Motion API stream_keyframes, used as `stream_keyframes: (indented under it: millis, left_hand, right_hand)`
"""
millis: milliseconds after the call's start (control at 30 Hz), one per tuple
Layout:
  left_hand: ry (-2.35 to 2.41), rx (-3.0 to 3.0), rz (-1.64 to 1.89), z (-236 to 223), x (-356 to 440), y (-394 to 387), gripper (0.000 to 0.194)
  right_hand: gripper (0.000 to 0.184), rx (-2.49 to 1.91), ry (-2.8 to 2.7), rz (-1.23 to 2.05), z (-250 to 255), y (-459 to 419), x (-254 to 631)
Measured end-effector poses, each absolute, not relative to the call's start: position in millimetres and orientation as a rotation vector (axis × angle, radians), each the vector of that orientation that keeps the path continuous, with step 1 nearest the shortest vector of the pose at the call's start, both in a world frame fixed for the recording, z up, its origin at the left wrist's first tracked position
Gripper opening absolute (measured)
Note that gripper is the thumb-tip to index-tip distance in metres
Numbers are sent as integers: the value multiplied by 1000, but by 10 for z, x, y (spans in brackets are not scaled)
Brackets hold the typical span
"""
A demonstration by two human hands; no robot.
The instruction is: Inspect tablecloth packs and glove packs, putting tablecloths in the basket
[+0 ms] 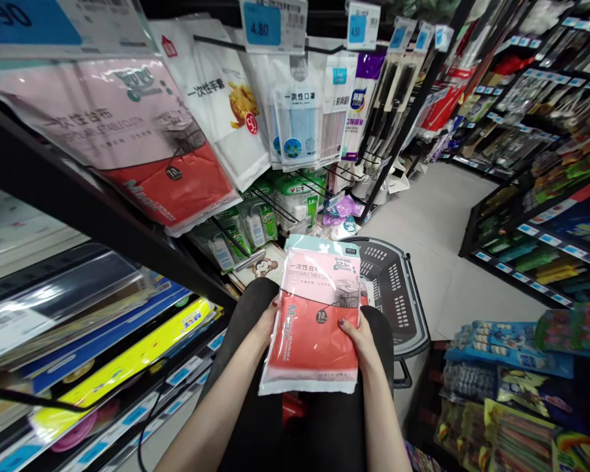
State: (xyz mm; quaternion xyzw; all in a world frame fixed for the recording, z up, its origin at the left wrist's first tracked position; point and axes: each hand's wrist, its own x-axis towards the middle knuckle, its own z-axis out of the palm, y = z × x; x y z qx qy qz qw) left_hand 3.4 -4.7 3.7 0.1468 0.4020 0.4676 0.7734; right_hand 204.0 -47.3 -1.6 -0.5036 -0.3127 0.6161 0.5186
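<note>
Between my two hands, above my knees, is a pink and red packet of disposable tablecloths [319, 314]. My left hand [267, 322] is closed on its left edge, the fingers mostly hidden behind it. At the right edge my right hand [362, 335] grips the packet, the thumb lying on the red front and the other fingers out of sight underneath. A like tablecloth packet [177, 177] hangs on the rack at the upper left. Behind my right knee a dark grey shopping basket [417, 328] rests on the floor, partly covered by the packet and knee.
Hanging packs of disposable gloves [221, 98] and masks [297, 124] line the rack ahead. Plug packs [260, 226] hang lower. Flat goods fill a shelf [122, 367] at my left. Snack bags [521, 406] lie at the right; the grey aisle floor [437, 210] runs between shelves.
</note>
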Motion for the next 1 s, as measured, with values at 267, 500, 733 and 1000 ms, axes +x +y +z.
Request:
stream_keyframes:
  millis: [267, 500, 733, 1000]
  left_hand:
    - [949, 429, 1024, 99, 29, 2, 53]
    - [879, 482, 979, 96, 38, 4, 62]
    - [901, 473, 981, 81, 56, 9, 54]
    - [914, 467, 969, 50, 63, 12, 47]
  right_hand:
    - [46, -1346, -892, 1250, -2, -468, 1993]
    - [45, -1369, -897, 1258, -30, -473, 2030]
    - [48, -1371, -841, 1315, 6, -440, 2023]
    - [47, -1362, -802, 1361, 16, -422, 2029]
